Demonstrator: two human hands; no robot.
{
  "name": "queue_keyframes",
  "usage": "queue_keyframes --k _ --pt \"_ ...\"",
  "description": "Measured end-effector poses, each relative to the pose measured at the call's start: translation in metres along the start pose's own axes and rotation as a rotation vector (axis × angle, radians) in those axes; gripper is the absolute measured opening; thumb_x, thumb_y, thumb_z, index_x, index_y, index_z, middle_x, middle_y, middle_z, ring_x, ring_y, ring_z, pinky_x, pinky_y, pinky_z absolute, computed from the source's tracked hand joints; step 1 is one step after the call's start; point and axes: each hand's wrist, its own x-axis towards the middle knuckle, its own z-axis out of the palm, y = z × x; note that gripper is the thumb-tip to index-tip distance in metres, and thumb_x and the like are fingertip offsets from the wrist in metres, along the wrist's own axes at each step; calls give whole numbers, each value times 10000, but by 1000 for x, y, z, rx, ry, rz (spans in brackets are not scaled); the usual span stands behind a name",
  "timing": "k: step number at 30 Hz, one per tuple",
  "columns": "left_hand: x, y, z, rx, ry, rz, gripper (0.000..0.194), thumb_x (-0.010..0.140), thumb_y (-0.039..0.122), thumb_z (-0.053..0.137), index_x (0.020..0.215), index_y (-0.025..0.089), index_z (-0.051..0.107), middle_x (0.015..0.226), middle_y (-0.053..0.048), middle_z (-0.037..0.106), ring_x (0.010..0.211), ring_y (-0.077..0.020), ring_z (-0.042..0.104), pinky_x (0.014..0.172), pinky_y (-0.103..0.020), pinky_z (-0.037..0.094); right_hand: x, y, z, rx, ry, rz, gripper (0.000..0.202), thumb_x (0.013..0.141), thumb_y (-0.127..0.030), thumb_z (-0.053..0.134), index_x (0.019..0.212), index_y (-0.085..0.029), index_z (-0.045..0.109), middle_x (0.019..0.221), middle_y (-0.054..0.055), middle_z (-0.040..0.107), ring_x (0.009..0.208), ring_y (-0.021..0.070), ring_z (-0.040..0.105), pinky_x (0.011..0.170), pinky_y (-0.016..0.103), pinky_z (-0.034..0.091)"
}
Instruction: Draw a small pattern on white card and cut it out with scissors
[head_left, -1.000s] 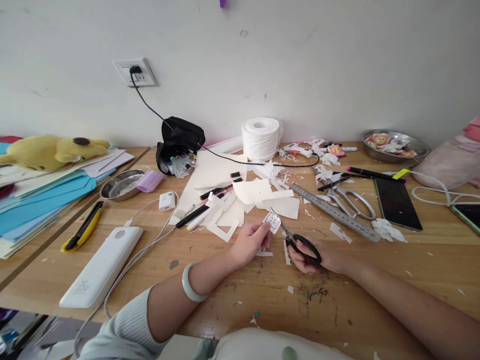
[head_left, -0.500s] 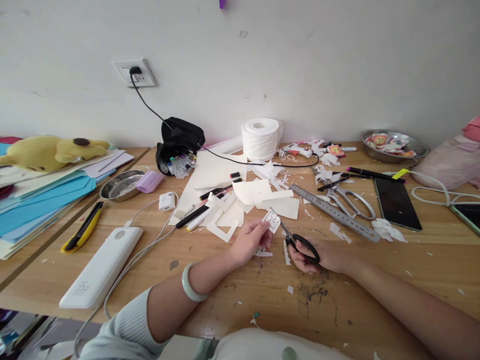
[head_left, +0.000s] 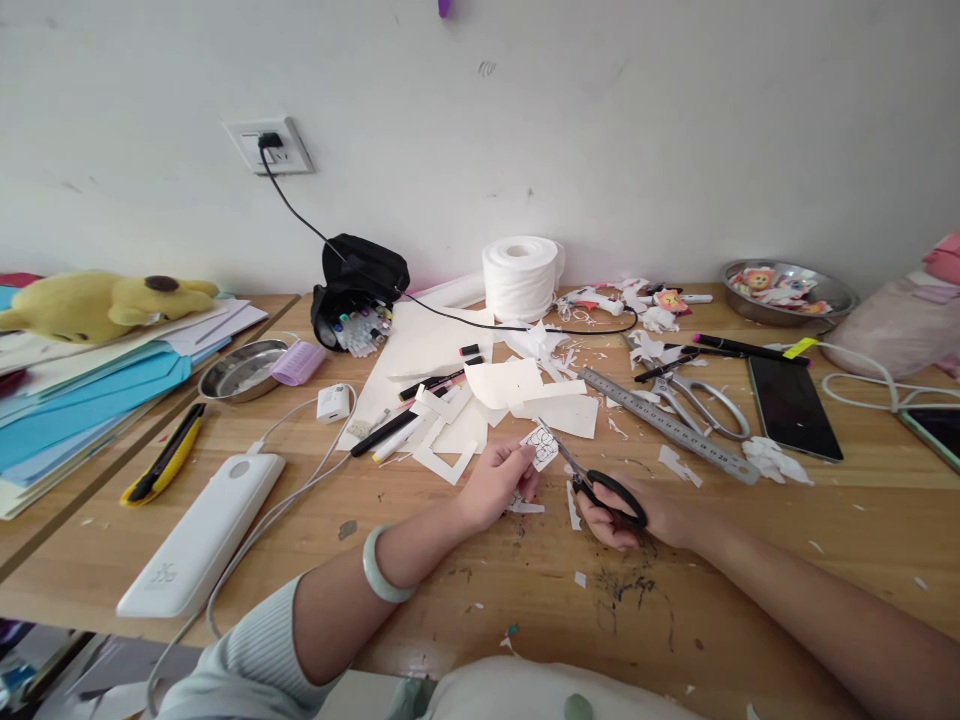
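Note:
Between the thumb and fingers of my left hand (head_left: 501,482) is a small white piece of paper (head_left: 541,447) with a black line drawing on it. My right hand (head_left: 619,510) has its fingers in the handles of black-handled scissors (head_left: 600,487). The scissor blades point up and left, against the right edge of the drawn paper. Whether they bite into it is too small to tell. Below my hands, thin paper offcuts (head_left: 574,506) lie on the wooden table (head_left: 525,610).
Cut white paper (head_left: 555,405) and markers (head_left: 382,430) lie beyond my hands. A steel ruler (head_left: 667,425), larger scissors (head_left: 712,405) and a phone (head_left: 795,410) are at right. A white power bank (head_left: 202,540) with cables and a yellow cutter knife (head_left: 165,460) lie left.
The scissors and my right hand have shifted very slightly to the right. The drawn paper has tilted a little in my left hand. The things on the table stay put.

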Motion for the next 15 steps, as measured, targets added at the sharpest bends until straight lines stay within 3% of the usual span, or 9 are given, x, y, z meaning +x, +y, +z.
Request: queue_keyframes --k 8,15 --pt "0 2 -3 22 -23 40 388 745 420 424 436 185 428 375 15 443 388 -83 358 457 -234 292 0 -3 -1 -75 -16 17 502 828 -666 366 661 -193 355 446 -83 375 370 46 252 404 217 218" --pt "0 2 -2 -63 75 33 335 731 379 421 454 198 377 377 23 437 402 -93 367 457 -236 295 -1 -2 -2 -124 -15 15 501 837 -661 352 669 -190 360 451 -77 390 378 47 264 414 216 233"
